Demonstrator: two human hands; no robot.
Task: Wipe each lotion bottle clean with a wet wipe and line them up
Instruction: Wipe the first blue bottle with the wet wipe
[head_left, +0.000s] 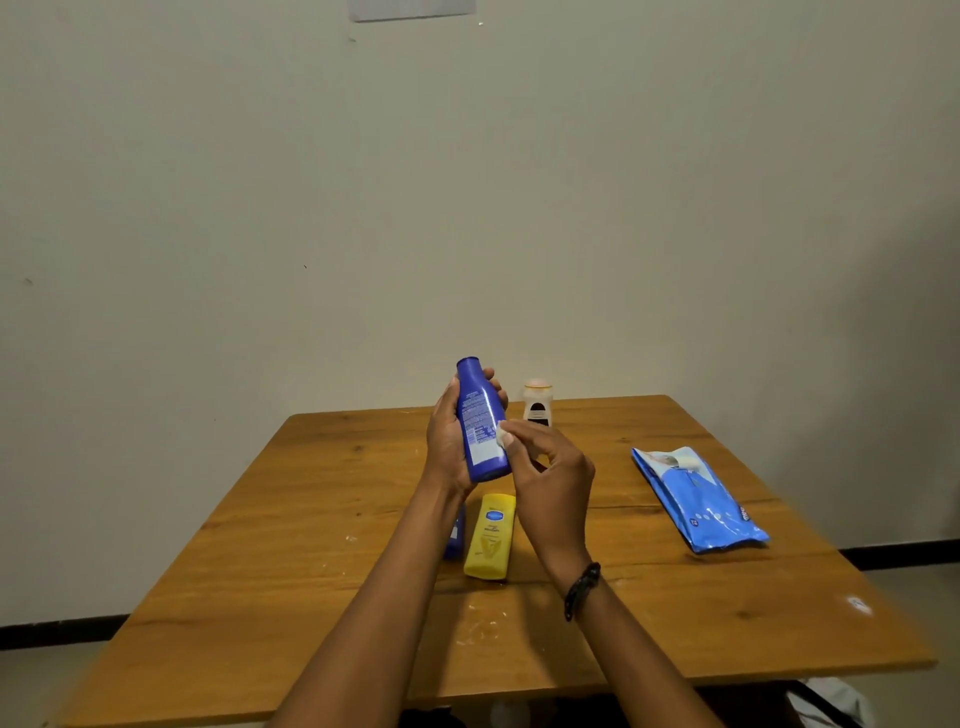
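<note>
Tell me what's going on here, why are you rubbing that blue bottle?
A person is cleaning lotion bottles. The left hand holds a blue bottle up above the wooden table, and the right hand pinches a small white wet wipe against its side. A yellow bottle lies flat on the table, with another blue thing half hidden behind the left arm. A small white bottle stands at the far edge. The blue wipes pack lies to the right.
</note>
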